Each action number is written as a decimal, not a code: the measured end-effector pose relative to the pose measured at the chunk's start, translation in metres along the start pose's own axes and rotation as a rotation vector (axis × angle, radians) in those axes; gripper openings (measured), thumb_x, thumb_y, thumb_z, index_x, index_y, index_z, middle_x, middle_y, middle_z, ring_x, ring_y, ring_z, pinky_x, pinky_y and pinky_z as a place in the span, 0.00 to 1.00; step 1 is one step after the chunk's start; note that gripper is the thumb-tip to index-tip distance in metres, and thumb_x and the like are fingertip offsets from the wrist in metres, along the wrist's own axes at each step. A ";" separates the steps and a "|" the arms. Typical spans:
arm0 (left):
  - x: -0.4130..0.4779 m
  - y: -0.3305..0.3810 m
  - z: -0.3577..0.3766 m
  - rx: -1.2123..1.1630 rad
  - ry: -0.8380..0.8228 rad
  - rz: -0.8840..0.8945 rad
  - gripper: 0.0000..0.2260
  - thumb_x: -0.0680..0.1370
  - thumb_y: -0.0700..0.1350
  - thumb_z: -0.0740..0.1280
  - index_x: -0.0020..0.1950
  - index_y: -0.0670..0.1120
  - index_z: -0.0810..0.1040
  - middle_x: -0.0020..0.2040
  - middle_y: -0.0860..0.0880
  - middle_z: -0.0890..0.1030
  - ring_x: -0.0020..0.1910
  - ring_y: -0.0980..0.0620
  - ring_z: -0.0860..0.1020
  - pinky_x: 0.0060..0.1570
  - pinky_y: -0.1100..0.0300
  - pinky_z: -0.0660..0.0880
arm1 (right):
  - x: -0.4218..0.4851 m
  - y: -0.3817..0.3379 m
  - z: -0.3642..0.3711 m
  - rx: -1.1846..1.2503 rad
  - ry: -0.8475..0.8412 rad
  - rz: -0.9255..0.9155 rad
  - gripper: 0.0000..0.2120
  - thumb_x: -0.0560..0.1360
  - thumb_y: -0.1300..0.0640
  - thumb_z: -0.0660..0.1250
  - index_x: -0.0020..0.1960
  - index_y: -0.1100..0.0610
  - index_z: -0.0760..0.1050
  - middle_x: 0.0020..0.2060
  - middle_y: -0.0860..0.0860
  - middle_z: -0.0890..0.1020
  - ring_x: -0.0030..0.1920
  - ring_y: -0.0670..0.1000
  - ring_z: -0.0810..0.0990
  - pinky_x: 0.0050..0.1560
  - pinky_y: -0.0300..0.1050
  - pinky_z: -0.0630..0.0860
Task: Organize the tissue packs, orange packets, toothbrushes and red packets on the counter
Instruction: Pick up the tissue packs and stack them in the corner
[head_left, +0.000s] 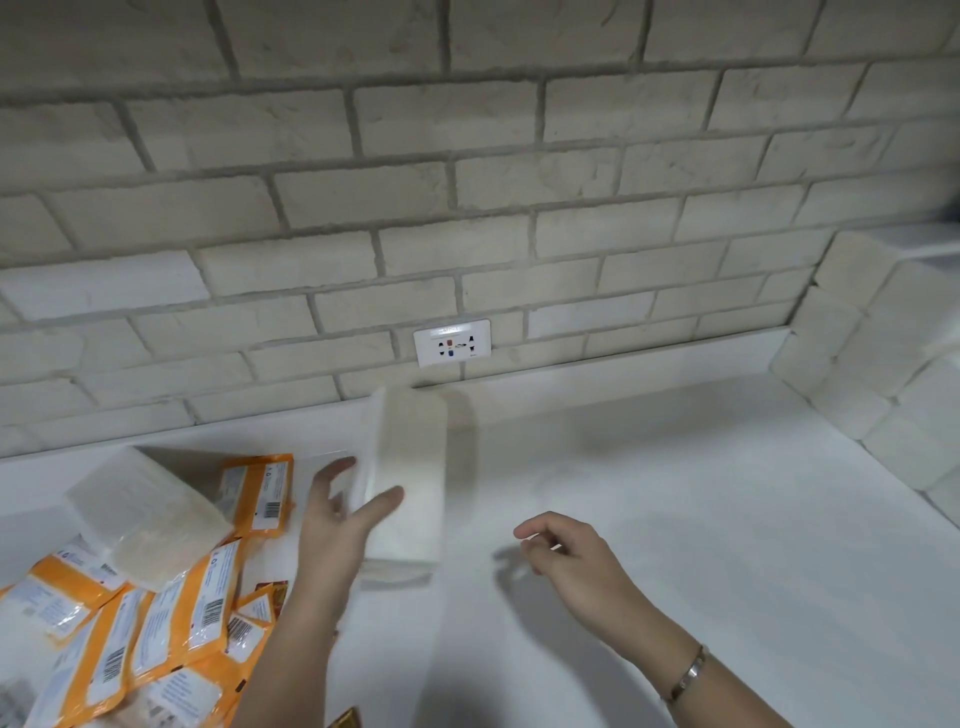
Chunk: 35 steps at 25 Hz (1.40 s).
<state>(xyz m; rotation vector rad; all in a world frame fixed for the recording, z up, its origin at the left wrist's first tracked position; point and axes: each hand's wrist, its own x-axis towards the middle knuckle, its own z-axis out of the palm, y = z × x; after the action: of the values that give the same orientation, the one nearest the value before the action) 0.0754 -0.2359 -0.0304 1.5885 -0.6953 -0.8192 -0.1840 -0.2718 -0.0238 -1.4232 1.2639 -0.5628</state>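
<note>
A white tissue pack (410, 467) stands on end on the white counter (675, 519) near the back wall, blurred by motion. My left hand (337, 525) grips its left edge, thumb across the front and fingers behind. My right hand (566, 551) hovers just right of the pack, fingers loosely curled and holding nothing. A second tissue pack (140, 519) lies tilted on a heap of orange packets (156, 629) at the lower left. A corner of a red packet (274, 590) peeks out beside the heap. No toothbrushes are in view.
A brick wall runs along the back with a white power outlet (452, 343) just above the counter. On the right a brick side wall (883, 374) juts forward. White counter surface stretches to the right of my hands.
</note>
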 end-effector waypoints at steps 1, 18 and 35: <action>-0.012 0.003 0.010 -0.106 -0.075 -0.060 0.32 0.60 0.53 0.81 0.63 0.61 0.76 0.61 0.43 0.83 0.60 0.43 0.82 0.60 0.46 0.77 | -0.002 -0.002 -0.001 0.025 -0.002 -0.009 0.07 0.82 0.57 0.66 0.54 0.48 0.81 0.45 0.46 0.80 0.35 0.37 0.78 0.37 0.29 0.71; -0.090 0.018 0.138 -0.430 -0.589 -0.527 0.21 0.78 0.52 0.66 0.66 0.41 0.82 0.63 0.38 0.83 0.60 0.38 0.83 0.67 0.36 0.72 | -0.023 0.015 -0.073 0.770 0.223 0.017 0.41 0.63 0.44 0.82 0.71 0.47 0.67 0.61 0.53 0.85 0.57 0.55 0.87 0.63 0.60 0.80; -0.131 0.073 0.418 -0.443 -0.568 -0.184 0.20 0.76 0.51 0.74 0.67 0.52 0.78 0.61 0.47 0.86 0.59 0.44 0.84 0.68 0.36 0.73 | 0.000 0.045 -0.301 0.656 0.670 -0.222 0.45 0.72 0.39 0.75 0.80 0.39 0.54 0.68 0.42 0.74 0.66 0.41 0.76 0.69 0.44 0.73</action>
<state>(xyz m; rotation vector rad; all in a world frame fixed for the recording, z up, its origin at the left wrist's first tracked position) -0.3413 -0.3815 0.0194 1.0261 -0.7029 -1.4797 -0.4624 -0.3852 0.0220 -0.8304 1.2450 -1.5403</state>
